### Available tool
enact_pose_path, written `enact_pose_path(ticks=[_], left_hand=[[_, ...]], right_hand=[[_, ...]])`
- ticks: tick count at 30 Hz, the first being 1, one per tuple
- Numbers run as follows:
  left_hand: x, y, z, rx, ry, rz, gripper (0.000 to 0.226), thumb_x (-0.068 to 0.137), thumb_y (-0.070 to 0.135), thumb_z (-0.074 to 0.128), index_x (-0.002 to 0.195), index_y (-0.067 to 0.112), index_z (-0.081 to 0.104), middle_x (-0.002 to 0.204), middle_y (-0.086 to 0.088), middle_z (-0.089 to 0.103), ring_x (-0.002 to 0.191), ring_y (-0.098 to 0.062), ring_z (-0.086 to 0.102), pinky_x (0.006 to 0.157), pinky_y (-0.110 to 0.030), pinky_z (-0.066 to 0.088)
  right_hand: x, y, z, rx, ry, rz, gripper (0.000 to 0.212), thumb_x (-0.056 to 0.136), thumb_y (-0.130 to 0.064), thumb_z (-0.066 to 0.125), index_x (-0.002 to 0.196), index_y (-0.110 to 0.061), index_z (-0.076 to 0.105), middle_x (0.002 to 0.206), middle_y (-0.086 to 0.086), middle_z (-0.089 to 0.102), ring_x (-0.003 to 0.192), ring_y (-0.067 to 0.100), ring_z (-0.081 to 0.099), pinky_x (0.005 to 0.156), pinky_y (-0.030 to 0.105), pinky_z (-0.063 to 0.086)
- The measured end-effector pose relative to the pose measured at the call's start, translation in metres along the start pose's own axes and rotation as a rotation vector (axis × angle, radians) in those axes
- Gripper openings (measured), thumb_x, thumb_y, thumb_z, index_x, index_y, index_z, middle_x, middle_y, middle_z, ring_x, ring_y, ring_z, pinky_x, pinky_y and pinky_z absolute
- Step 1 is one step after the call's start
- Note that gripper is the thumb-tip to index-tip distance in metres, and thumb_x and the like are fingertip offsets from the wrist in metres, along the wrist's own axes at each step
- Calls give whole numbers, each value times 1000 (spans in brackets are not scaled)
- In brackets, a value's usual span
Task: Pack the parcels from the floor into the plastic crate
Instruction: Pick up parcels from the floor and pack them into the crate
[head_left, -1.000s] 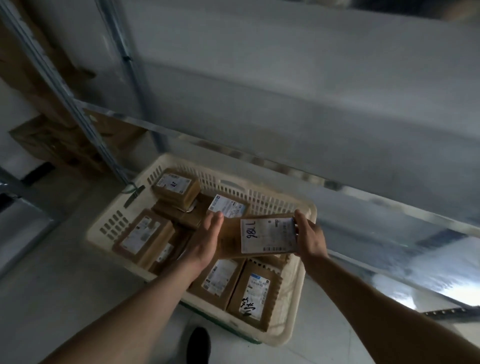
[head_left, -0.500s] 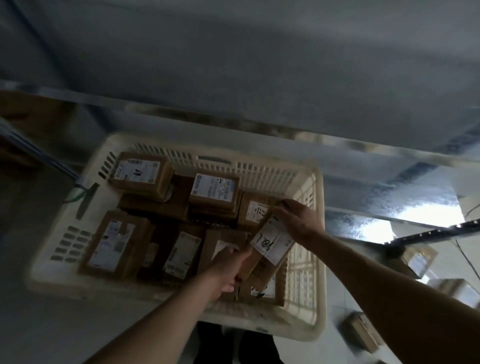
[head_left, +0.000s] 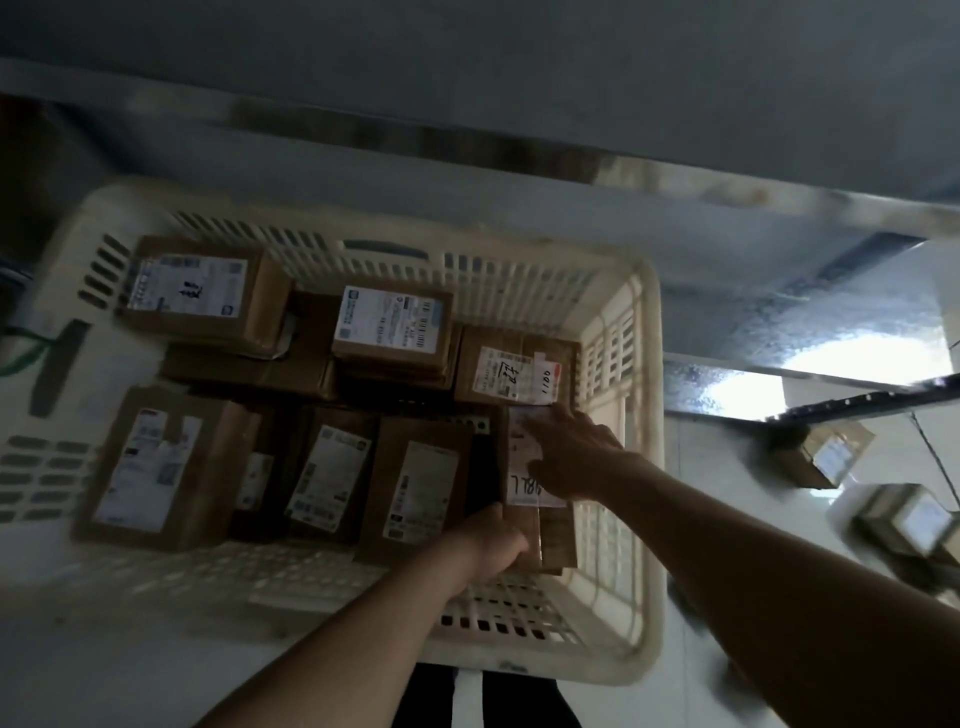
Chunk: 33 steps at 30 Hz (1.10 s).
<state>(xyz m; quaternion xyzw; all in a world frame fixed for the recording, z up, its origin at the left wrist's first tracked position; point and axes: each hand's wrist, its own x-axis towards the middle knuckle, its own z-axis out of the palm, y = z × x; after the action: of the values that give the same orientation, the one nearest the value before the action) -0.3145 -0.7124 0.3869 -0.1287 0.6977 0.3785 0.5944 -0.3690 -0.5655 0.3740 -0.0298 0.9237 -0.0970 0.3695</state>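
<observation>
A: Status of hands?

B: Right hand (head_left: 574, 457) laid flat on top of parcel (head_left: 524, 499), fingers straight, pressing down on the label. Left hand (head_left: 493, 540) curled round the near end of same parcel, gripping. Probably one steadying, one seating it level.

A: Parcel location?

B: Inside crate (head_left: 649, 467), near right corner, beside the slotted right wall. Lying flat, long axis front to back, filling the last gap in the near row. Likely chosen to keep rows tight.

A: Other contents?

B: Near row: brown boxes packed side by side, labels up. Far row: stacked boxes, one at far left (head_left: 202, 291), one mid (head_left: 392, 327), one right (head_left: 514, 369) just beyond the held parcel. Labels up throughout, presumably for reading later.

A: Legible writing?

B: Held parcel: handwritten marks, roughly "98L" seen upside down, partly under the right hand. Far right box: "1100" by hand on a white slip, plus a scrawl not decipherable. Far left box: dark handwritten character, unreadable. Printed labels and barcodes too blurred. No brand made out.

A: Remaining work?

B: Two boxes (head_left: 826, 452) on floor (head_left: 727, 499) right of crate, not yet packed.
</observation>
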Motion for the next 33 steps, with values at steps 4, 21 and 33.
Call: enact_pose_path(ticks=[4, 21, 33], left_hand=[[9, 3, 2, -21, 46, 38, 56, 98, 20, 48, 150, 19, 29, 150, -9, 39, 134, -27, 39, 105, -40, 33], [15, 15, 15, 163, 16, -1, 43, 99, 15, 44, 142, 20, 43, 139, -7, 52, 124, -23, 48, 105, -37, 38], [-50, 47, -11, 196, 151, 179, 58, 96, 26, 52, 149, 16, 30, 147, -5, 42, 132, -23, 41, 100, -27, 31]], right_hand=[[2, 4, 4, -36, 56, -24, 76, 87, -32, 66, 151, -29, 27, 160, 8, 12, 146, 35, 18, 110, 55, 40], [-12, 0, -17, -498, -37, -36, 47, 91, -37, 57, 135, -22, 50, 144, 7, 47, 133, 28, 38, 113, 46, 25], [-52, -8, -54, -125, 121, -67, 26, 96, -31, 55, 120, -22, 59, 111, 1, 67, 96, 19, 64, 86, 35, 55]])
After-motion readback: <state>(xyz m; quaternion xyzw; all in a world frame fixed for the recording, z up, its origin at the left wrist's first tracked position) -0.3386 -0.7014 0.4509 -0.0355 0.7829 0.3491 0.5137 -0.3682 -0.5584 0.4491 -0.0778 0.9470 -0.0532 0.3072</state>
